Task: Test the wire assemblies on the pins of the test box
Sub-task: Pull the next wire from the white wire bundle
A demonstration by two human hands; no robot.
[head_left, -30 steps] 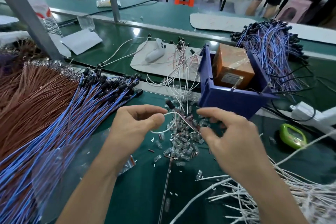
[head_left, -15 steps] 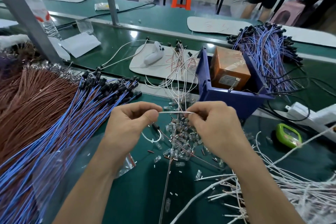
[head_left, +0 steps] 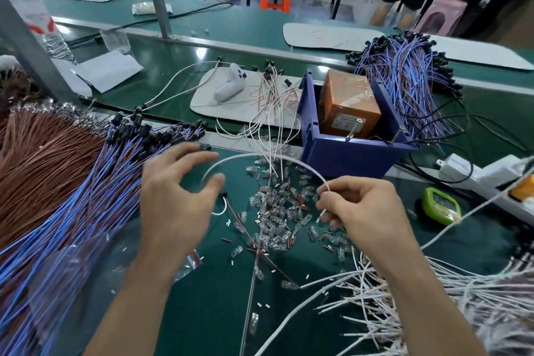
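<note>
My right hand (head_left: 361,208) pinches one end of a white wire (head_left: 260,156) that arcs up and left over the bench. My left hand (head_left: 179,191) hovers with spread, relaxed fingers at the wire's far end, next to a bundle of blue wire assemblies (head_left: 86,196) with black ends. The orange test box (head_left: 348,107) sits inside a blue bin (head_left: 346,153) behind the hands, a thin metal pin sticking out at its front. A heap of small clear connectors (head_left: 277,211) lies between my hands.
Brown wires (head_left: 37,153) are piled at the left, loose white wires (head_left: 433,298) at the lower right, more blue assemblies (head_left: 404,72) behind the bin. A green timer (head_left: 440,205), a white power strip (head_left: 476,173) and a white handheld tool (head_left: 231,84) lie on the green bench.
My left hand has let go of the white wire and moved left toward the blue bundle, fingers spread. My right hand has pulled right and down, so the wire now bows in an arc.
</note>
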